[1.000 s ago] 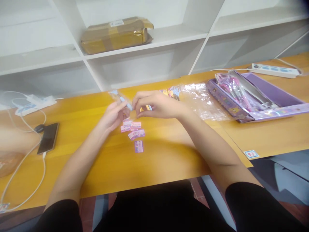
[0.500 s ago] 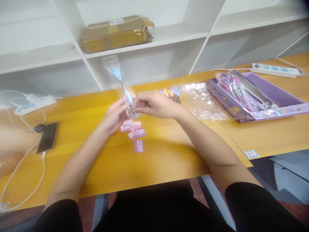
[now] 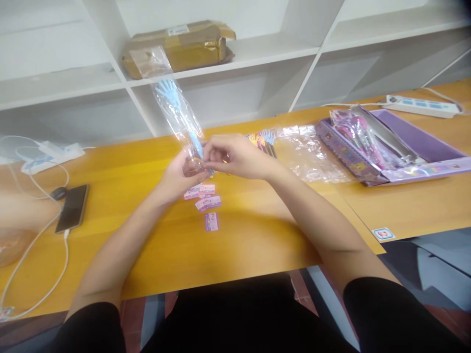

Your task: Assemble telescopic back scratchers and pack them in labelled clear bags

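Note:
A light blue back scratcher [image 3: 169,93] with a hand-shaped head lies inside a long clear plastic bag [image 3: 175,120], tilted up and to the left over the table. My left hand [image 3: 180,174] is closed round the bag's lower end. My right hand [image 3: 235,156] pinches at the lower end of the scratcher's blue handle from the right; whether it grips the handle or the bag's film I cannot tell. Below the hands, small pink and purple printed cards [image 3: 207,202] lie on the table. Beyond my right wrist is a bunch of coloured back scratchers [image 3: 263,139].
Clear plastic bags [image 3: 311,152] lie to the right, beside a purple box [image 3: 401,171] holding pink wrapped items. A phone [image 3: 72,208] with a white cable lies left. Power strips [image 3: 423,105] stand at the back. A taped carton [image 3: 198,51] sits on the shelf.
The bag has slid up and left and now surrounds more of the scratcher. The head has risen to the upper left. My left fingers have shifted lower; my right hand stays nearly in place.

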Available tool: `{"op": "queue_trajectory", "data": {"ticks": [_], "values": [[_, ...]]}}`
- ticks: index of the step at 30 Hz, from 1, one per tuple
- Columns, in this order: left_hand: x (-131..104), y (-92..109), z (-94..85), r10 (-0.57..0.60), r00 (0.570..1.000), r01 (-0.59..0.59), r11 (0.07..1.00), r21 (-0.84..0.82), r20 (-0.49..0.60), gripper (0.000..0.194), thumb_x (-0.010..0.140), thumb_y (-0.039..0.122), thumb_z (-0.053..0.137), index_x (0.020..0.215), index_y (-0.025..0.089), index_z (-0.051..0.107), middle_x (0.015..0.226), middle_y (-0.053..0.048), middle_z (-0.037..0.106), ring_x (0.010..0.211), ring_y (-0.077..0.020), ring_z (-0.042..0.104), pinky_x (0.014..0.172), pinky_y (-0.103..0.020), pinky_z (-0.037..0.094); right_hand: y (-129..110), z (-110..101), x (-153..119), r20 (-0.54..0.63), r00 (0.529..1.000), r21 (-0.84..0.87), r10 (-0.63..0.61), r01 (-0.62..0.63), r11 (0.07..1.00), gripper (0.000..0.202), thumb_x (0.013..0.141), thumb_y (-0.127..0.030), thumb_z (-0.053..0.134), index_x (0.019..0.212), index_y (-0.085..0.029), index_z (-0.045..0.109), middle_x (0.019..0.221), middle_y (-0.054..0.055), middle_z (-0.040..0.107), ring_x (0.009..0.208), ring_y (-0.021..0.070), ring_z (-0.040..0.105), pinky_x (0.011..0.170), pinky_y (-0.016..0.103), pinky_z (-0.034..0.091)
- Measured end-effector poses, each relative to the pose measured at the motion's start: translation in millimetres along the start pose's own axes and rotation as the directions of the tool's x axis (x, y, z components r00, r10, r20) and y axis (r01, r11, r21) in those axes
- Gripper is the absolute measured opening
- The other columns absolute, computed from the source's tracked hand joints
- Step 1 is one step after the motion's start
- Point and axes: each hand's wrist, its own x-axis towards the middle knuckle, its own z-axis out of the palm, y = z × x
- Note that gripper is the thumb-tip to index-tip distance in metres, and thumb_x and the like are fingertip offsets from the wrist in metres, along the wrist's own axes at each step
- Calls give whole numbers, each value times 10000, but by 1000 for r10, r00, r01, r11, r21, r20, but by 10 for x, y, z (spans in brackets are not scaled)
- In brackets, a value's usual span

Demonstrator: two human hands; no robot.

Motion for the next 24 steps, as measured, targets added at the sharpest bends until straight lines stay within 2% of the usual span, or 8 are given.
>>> {"op": "queue_trajectory", "data": {"ticks": [8, 13, 16, 20, 24], "values": [[9, -10, 0, 64, 998, -65, 998, 12, 19, 619, 759, 281, 1028, 1316, 273, 759, 1305, -77, 773, 1189, -265, 768, 1019, -373, 645, 6, 8, -6, -14, 1000, 0, 8, -8, 1000, 159, 1016, -243, 770, 966, -206, 624, 808, -34, 652, 735, 107, 561, 710, 270, 439], [-2, 21, 31, 16, 1000, -16, 1000, 0, -15, 657, 705, 279, 1059, 1287, 258, 756, 1202, -68, 780, 1120, -268, 776, 1018, -397, 635, 9, 8, -13, -14, 1000, -9, 14, -14, 1000, 197, 1045, -325, 769, 982, -209, 622, 804, -30, 635, 749, 112, 556, 705, 269, 443], [-12, 41, 50, 15, 1000, -15, 1000, -2, -15, 606, 715, 283, 1054, 1242, 253, 757, 1178, -66, 779, 1118, -266, 770, 1007, -389, 635, 6, 8, -17, -9, 1000, -17, 11, -11, 1000, 203, 1057, -342, 760, 992, -209, 621, 807, -28, 633, 755, 114, 560, 704, 267, 446], [-15, 30, 50, 54, 998, -54, 998, 15, 18, 520, 782, 290, 1016, 1232, 258, 756, 1173, -59, 776, 1110, -245, 766, 976, -357, 637, -10, 9, -19, -6, 1000, -15, 4, -4, 1000, 190, 1062, -319, 753, 994, -205, 617, 794, -33, 628, 736, 105, 551, 689, 256, 441], [-14, 15, 42, 40, 999, -40, 999, 16, 6, 549, 757, 294, 1031, 1230, 258, 753, 1174, -61, 780, 1119, -254, 766, 977, -367, 635, -11, 13, -18, -11, 1000, 3, 6, -6, 1000, 158, 1041, -260, 759, 989, -202, 621, 789, -38, 624, 725, 100, 555, 685, 254, 441]]}}
